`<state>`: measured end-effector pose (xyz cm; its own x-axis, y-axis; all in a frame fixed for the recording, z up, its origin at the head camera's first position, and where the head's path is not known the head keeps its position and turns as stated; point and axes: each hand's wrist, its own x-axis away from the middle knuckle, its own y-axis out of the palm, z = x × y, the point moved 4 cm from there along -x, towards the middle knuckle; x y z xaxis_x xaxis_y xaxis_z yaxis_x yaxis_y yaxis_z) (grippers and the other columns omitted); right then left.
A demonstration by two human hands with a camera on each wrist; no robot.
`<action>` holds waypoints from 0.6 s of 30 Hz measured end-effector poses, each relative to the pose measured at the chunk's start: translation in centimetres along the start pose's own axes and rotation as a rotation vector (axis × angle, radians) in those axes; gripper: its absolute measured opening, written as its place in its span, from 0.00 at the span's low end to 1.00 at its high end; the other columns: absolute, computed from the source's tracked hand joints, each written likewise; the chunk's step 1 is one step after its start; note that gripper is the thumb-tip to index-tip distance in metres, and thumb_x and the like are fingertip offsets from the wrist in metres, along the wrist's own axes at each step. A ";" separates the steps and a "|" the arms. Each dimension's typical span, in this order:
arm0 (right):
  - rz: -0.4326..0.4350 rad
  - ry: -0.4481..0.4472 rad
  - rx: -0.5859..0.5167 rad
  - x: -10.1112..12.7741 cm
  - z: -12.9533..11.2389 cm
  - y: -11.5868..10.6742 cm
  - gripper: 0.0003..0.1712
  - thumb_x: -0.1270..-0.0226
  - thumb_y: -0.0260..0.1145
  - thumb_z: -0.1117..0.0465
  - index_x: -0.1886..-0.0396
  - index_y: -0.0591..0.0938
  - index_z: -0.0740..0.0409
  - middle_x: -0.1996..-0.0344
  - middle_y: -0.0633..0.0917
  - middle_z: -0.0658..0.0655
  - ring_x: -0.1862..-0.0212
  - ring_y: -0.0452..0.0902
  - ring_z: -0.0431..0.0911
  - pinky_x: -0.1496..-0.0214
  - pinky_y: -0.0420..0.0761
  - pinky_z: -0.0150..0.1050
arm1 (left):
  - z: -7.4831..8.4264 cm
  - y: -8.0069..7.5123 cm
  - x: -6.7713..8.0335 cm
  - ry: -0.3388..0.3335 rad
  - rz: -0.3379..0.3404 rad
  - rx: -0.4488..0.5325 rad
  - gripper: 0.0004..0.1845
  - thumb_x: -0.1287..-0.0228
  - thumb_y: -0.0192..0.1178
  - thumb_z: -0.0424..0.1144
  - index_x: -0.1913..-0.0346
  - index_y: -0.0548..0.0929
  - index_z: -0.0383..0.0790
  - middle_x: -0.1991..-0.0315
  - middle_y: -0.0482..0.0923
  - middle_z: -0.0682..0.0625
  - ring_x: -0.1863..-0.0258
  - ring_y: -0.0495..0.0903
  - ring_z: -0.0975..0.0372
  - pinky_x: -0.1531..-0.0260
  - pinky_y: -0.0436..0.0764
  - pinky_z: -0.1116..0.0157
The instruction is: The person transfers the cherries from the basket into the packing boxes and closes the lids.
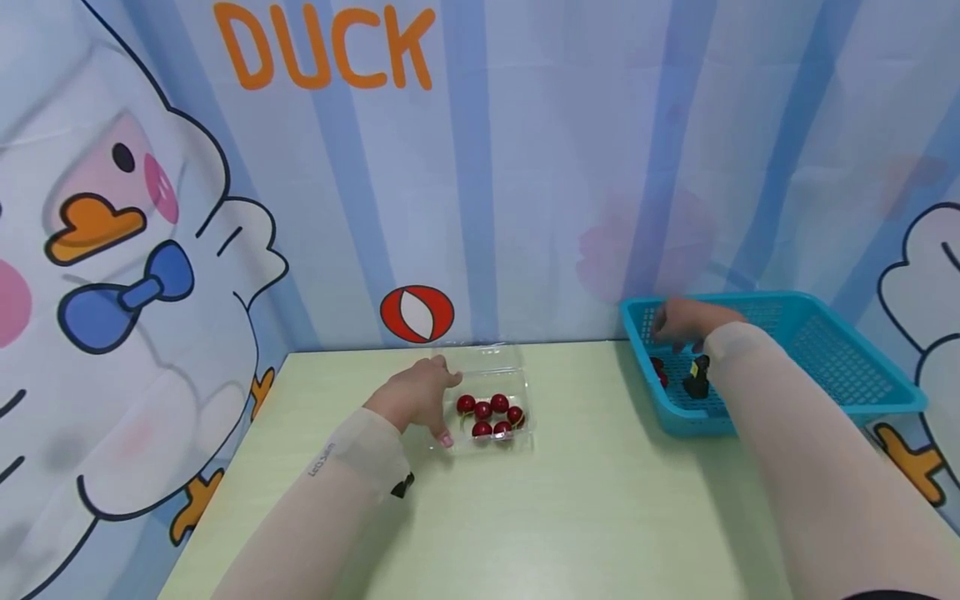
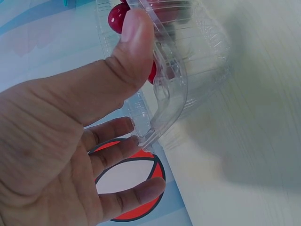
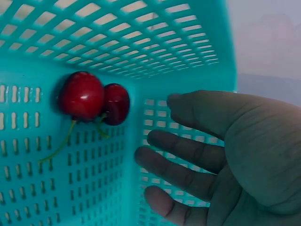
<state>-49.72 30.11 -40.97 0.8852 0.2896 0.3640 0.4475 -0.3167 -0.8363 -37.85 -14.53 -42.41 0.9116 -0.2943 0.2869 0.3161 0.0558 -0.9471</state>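
Note:
On the table stands a clear plastic box with its lid raised at the back, holding several red cherries. My left hand spans the box's left side, thumb on the rim and the other fingers extended near the lid side. In the left wrist view the thumb overlaps the box edge. My right hand reaches into the left part of a turquoise basket. Its fingers are spread and hold nothing. Two stemmed cherries lie together in the basket corner, a short gap from the fingertips.
The perforated basket stands at the table's right side. A curtain printed with ducks hangs behind the pale table. Small black devices sit at the left wrist and right wrist.

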 end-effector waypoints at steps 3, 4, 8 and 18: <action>-0.029 0.007 0.033 -0.3 0.4 0.5 0.28 0.15 0.68 0.56 0.26 0.83 0.69 0.28 0.83 0.76 0.41 0.92 0.63 0.47 0.94 0.56 | 0.0 0.0 0.1 0.003 -0.001 0.001 0.61 0.50 0.93 0.48 0.12 0.72 0.52 0.19 0.72 0.41 0.23 0.73 0.47 0.27 0.86 0.43; -0.034 0.007 0.039 -0.5 0.6 0.6 0.28 0.15 0.69 0.56 0.26 0.83 0.70 0.28 0.83 0.76 0.42 0.93 0.63 0.44 0.94 0.58 | 0.1 -0.1 0.1 0.003 -0.001 0.001 0.61 0.50 0.93 0.48 0.12 0.72 0.52 0.19 0.72 0.41 0.23 0.73 0.47 0.27 0.86 0.43; -0.061 0.007 0.029 -0.6 0.9 1.1 0.28 0.16 0.70 0.57 0.27 0.84 0.71 0.28 0.83 0.77 0.43 0.93 0.63 0.35 0.91 0.63 | 0.0 -0.2 0.0 0.007 0.002 -0.002 0.60 0.49 0.93 0.47 0.12 0.72 0.52 0.19 0.71 0.41 0.23 0.73 0.47 0.27 0.86 0.43; -0.093 0.015 -0.021 -0.5 0.4 2.4 0.27 0.17 0.72 0.58 0.27 0.84 0.70 0.30 0.84 0.75 0.45 0.94 0.57 0.34 0.91 0.63 | 0.0 -0.1 0.0 0.000 0.000 0.001 0.61 0.49 0.93 0.47 0.12 0.72 0.53 0.19 0.72 0.41 0.23 0.73 0.47 0.28 0.87 0.43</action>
<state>-49.15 29.53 -43.35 0.8413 0.3054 0.4460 0.5304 -0.3075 -0.7900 -37.90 -14.53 -42.36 0.9114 -0.2947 0.2873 0.3167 0.0563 -0.9469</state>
